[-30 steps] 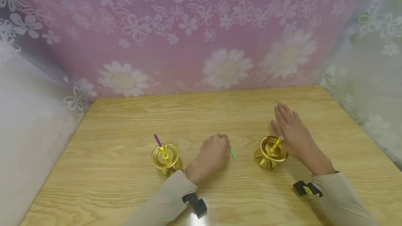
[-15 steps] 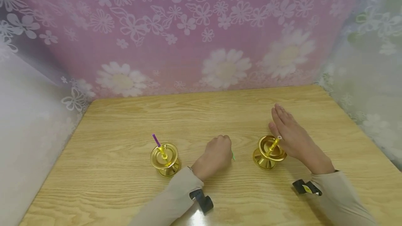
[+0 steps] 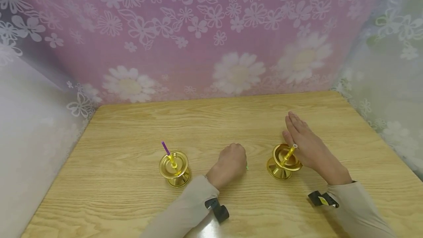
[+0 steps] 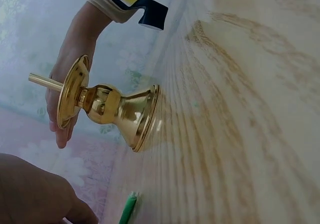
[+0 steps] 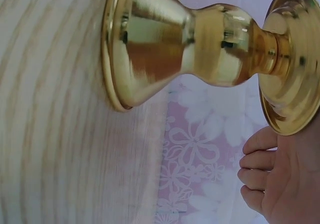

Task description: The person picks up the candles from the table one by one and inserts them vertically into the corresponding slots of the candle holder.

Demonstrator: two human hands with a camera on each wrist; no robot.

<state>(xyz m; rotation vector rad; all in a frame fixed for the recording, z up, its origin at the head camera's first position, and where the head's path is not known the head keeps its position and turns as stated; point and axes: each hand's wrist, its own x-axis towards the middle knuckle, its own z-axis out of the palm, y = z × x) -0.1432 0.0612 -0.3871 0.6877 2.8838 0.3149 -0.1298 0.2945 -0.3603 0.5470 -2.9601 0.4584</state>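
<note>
My left hand (image 3: 231,162) is low over the table, knuckles up, with its fingers bent down. A thin green candle (image 4: 128,209) lies on the tabletop right by the fingers; in the head view the hand covers most of it. Whether the fingertips pinch it, I cannot tell. To the right a gold candle holder (image 3: 279,171) stands upright, a yellow tube (image 3: 290,153) rising from its dish. My right hand (image 3: 305,142) is just beyond that holder's right side, fingers straight and together, gripping nothing. A second gold holder (image 3: 179,181) on the left carries a purple candle (image 3: 166,148) in its tube.
Both holders stand on a wood-grain table (image 3: 132,127). A pink flowered cloth (image 3: 185,47) hangs behind its back edge, with pale curtains at both sides. Dark straps (image 3: 217,210) with cameras sit on both wrists.
The left hand has shifted slightly right, so that less of the green candle shows beside it. The right hand has stayed nearly still, and both holders stand where they were.
</note>
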